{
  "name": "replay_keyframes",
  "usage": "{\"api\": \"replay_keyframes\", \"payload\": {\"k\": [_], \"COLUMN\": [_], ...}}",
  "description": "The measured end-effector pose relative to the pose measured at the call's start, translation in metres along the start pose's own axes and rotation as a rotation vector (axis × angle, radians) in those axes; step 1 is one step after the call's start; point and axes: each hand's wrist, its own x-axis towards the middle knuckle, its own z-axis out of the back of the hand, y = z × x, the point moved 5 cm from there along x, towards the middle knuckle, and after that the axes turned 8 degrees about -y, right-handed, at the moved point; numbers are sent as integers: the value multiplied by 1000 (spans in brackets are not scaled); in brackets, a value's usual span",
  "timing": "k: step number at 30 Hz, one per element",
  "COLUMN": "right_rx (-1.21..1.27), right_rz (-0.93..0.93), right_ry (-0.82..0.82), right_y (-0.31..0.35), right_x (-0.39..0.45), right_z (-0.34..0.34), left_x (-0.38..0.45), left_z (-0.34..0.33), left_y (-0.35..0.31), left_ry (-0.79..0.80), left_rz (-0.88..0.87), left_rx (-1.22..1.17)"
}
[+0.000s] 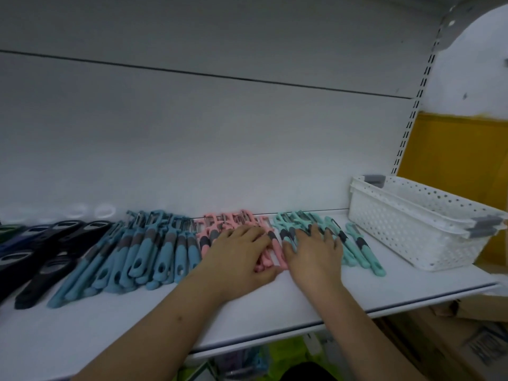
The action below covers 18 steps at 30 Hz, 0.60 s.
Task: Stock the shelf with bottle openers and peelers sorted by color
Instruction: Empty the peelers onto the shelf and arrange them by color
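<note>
Where smooth white shelf carries sorted rows, left hand lies flat on pink peelers, right hand flat on mint peelers; both grips wide, fingers spread, holding nothing. Blue peelers and black bottle openers further left. Perforated white plastic baskets, stacked, at right.

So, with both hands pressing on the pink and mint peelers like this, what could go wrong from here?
1. The left hand on the pink peelers and the right hand on the mint green peelers meet at the border, so a sideways push may mix the colors.
2. The peeler heads point toward the back wall, but the fingertips reach close to them; a blade could nick a finger.
3. Pink peelers crowd the blue peelers, so they may overlap.
</note>
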Motion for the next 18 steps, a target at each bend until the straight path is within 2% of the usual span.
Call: {"api": "replay_keyframes", "payload": {"k": [5,14,18], "right_rx": [111,105,225], "right_rz": [45,73,101], "right_ry": [-55,-93,-175], "right_y": [-4,2,4], "right_x": [3,2,0], "right_z": [2,3,7], "left_x": [-1,-3,-2], "left_z": [-2,-3,-5], "left_y": [-2,-3,-1], "left_ry": [94,114,133], "left_rz": [-23,-27,-20], "left_rx": [-18,-1,15]}}
